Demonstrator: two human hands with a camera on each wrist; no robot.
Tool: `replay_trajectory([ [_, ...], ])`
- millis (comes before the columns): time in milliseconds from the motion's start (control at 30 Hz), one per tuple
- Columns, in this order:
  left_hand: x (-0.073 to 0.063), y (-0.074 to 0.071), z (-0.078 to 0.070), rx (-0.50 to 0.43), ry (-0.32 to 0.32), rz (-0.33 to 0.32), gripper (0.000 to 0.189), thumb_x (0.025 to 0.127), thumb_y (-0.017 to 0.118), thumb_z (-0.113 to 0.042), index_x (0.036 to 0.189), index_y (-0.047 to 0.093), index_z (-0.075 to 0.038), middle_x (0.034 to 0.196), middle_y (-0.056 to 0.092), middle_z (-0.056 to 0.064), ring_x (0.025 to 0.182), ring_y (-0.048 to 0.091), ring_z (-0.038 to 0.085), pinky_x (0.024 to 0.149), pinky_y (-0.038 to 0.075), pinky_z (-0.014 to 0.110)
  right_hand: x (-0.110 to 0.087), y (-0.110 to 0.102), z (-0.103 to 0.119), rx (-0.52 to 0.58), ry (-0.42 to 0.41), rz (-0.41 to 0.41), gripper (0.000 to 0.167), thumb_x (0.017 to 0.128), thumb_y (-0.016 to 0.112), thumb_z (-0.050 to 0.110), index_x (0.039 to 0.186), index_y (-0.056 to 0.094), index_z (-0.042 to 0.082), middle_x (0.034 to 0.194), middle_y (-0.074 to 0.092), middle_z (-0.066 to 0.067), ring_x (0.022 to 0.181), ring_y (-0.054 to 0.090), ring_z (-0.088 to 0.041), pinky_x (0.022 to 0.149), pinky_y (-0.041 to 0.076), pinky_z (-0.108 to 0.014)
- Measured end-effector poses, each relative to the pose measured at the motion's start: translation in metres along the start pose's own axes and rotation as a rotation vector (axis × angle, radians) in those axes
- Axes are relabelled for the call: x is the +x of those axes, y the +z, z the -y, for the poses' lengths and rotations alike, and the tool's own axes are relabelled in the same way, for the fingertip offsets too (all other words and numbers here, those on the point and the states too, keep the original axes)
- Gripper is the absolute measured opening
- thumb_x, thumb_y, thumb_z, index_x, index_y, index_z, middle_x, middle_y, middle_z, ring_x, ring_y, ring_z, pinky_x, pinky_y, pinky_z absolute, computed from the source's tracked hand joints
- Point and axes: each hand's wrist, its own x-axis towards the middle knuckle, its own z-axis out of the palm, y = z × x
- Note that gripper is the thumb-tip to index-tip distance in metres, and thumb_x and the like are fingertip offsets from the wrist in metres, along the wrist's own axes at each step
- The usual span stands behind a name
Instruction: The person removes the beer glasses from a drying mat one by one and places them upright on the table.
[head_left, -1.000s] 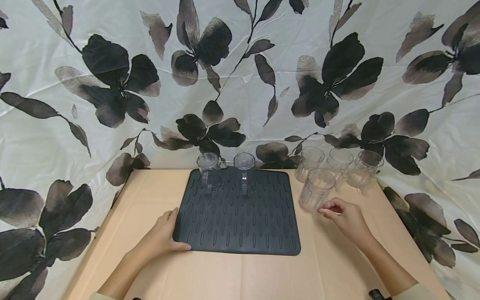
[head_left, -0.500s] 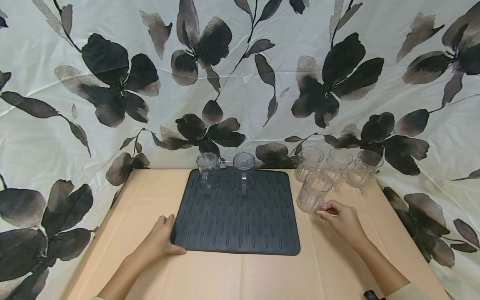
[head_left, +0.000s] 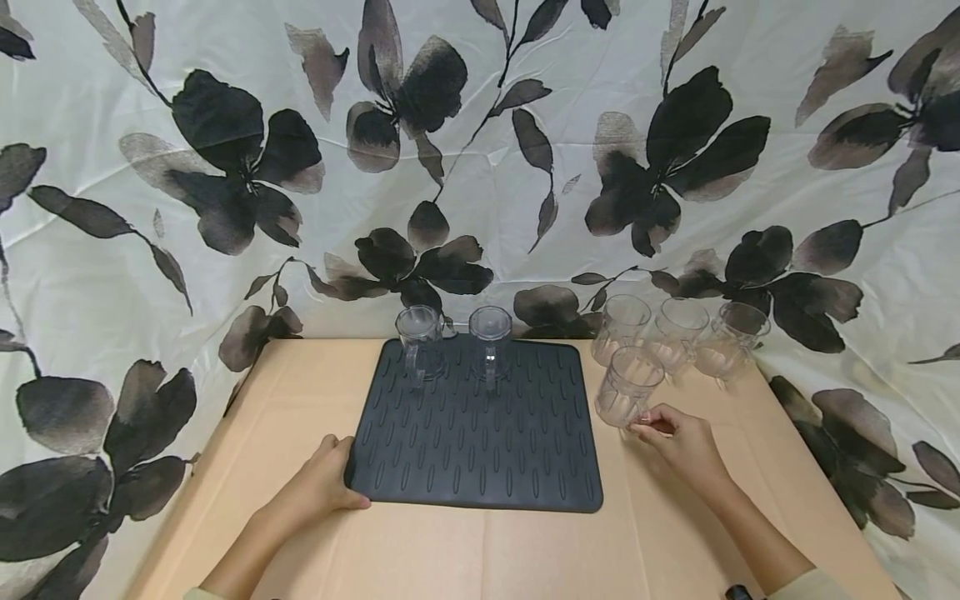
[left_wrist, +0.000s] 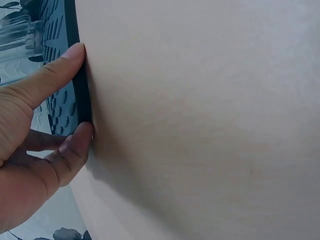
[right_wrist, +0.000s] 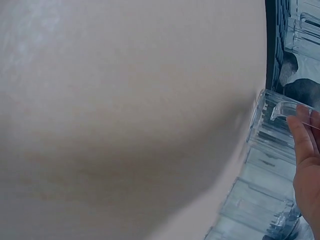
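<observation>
A dark grey ribbed drying mat (head_left: 480,454) lies on the table. My left hand (head_left: 318,482) grips its near left corner; the left wrist view shows the thumb (left_wrist: 55,72) on one edge and fingertips at the other. My right hand (head_left: 681,446) pinches the handle (right_wrist: 284,110) of a clear glass mug (head_left: 624,392), which stands upright on the table just right of the mat. Two more clear mugs, the left one (head_left: 422,346) and the right one (head_left: 491,346), stand on the mat's far part, seemingly upside down.
Behind the held mug stand three more clear mugs, close together: a left one (head_left: 624,321), a middle one (head_left: 681,329) and a right one (head_left: 731,342). A light wood table (head_left: 495,554) reaches back to a floral curtain (head_left: 525,275).
My right hand and its mug have shifted slightly left and nearer. My left hand has slid a little nearer and left around the mat's corner. The other mugs stay put.
</observation>
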Motion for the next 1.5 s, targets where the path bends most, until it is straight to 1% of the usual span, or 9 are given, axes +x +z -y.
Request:
replay_trajectory([
  [233, 0.002, -0.004, -0.002, 0.025, -0.022, 0.034, 0.116, 0.061, 0.100, -0.032, 0.145, 0.040, 0.019, 0.122, 0.052, 0.028, 0.094, 0.060, 0.026, 0.088, 0.058, 0.050, -0.001, 0.003, -0.002, 0.013, 0.003, -0.019, 0.022, 0.078, 0.088, 0.002, 0.080, 0.070, 0.014, 0.080, 0.077, -0.001, 0.078, 0.074, -0.002, 0.066, 0.052, -0.006],
  [433, 0.005, -0.004, -0.002, 0.041, -0.031, 0.046, 0.119, 0.059, 0.102, -0.033, 0.146, 0.039, 0.018, 0.122, 0.051, 0.029, 0.093, 0.060, 0.027, 0.085, 0.059, 0.050, -0.001, 0.005, 0.001, 0.042, 0.002, -0.019, 0.020, 0.079, 0.086, -0.001, 0.082, 0.069, 0.009, 0.082, 0.077, -0.008, 0.078, 0.065, 0.015, 0.065, 0.052, -0.006],
  [500, 0.005, -0.004, -0.002, 0.044, -0.027, 0.042, 0.120, 0.058, 0.102, -0.034, 0.146, 0.039, 0.019, 0.121, 0.052, 0.029, 0.093, 0.060, 0.027, 0.085, 0.059, 0.050, -0.001, 0.005, 0.002, 0.041, 0.014, -0.015, 0.020, 0.079, 0.086, -0.001, 0.082, 0.069, 0.009, 0.082, 0.077, -0.008, 0.077, 0.063, 0.018, 0.065, 0.052, -0.006],
  [733, 0.006, -0.006, -0.003, 0.052, -0.022, 0.034, 0.119, 0.057, 0.103, -0.032, 0.144, 0.040, 0.019, 0.120, 0.052, 0.029, 0.093, 0.060, 0.028, 0.085, 0.058, 0.050, 0.000, 0.004, 0.004, 0.024, 0.038, 0.007, 0.019, 0.080, 0.086, 0.003, 0.085, 0.069, 0.010, 0.084, 0.078, -0.006, 0.078, 0.067, 0.010, 0.066, 0.052, -0.007],
  [833, 0.006, -0.007, -0.004, 0.053, -0.022, 0.039, 0.119, 0.057, 0.103, -0.033, 0.144, 0.040, 0.019, 0.122, 0.052, 0.029, 0.094, 0.061, 0.028, 0.085, 0.058, 0.051, -0.001, 0.002, 0.003, 0.014, 0.044, 0.012, 0.021, 0.079, 0.087, 0.004, 0.089, 0.070, 0.009, 0.087, 0.078, -0.007, 0.079, 0.067, 0.010, 0.068, 0.052, -0.006],
  [1000, 0.007, -0.006, -0.004, 0.060, -0.021, 0.045, 0.120, 0.057, 0.103, -0.033, 0.144, 0.040, 0.019, 0.124, 0.052, 0.031, 0.099, 0.062, 0.031, 0.089, 0.057, 0.053, 0.000, -0.012, 0.005, 0.008, 0.045, -0.016, 0.029, 0.077, 0.089, 0.002, 0.098, 0.069, 0.005, 0.092, 0.077, -0.011, 0.085, 0.065, 0.012, 0.073, 0.053, -0.005],
  [1167, 0.008, -0.006, -0.004, 0.062, -0.021, 0.056, 0.122, 0.056, 0.103, -0.034, 0.144, 0.039, 0.020, 0.125, 0.051, 0.032, 0.104, 0.062, 0.033, 0.092, 0.056, 0.054, 0.005, -0.034, 0.013, 0.000, 0.065, -0.052, 0.027, 0.083, 0.086, 0.006, 0.103, 0.069, 0.006, 0.098, 0.076, -0.011, 0.090, 0.061, 0.017, 0.078, 0.052, -0.004],
  [1400, 0.010, -0.009, -0.004, 0.058, -0.008, 0.063, 0.121, 0.056, 0.103, -0.033, 0.143, 0.038, 0.021, 0.128, 0.050, 0.034, 0.111, 0.061, 0.038, 0.096, 0.054, 0.056, 0.021, -0.058, 0.040, -0.036, 0.002, -0.130, 0.025, 0.087, 0.083, 0.008, 0.108, 0.070, 0.005, 0.103, 0.074, -0.009, 0.094, 0.058, 0.020, 0.082, 0.046, 0.000],
  [1500, 0.010, -0.009, -0.003, 0.057, -0.002, 0.065, 0.121, 0.056, 0.103, -0.033, 0.143, 0.039, 0.021, 0.127, 0.051, 0.033, 0.111, 0.061, 0.037, 0.096, 0.054, 0.056, 0.029, -0.063, 0.055, -0.049, -0.020, -0.146, 0.025, 0.088, 0.082, 0.008, 0.110, 0.071, 0.005, 0.104, 0.073, -0.009, 0.097, 0.055, 0.019, 0.087, 0.042, 0.001],
])
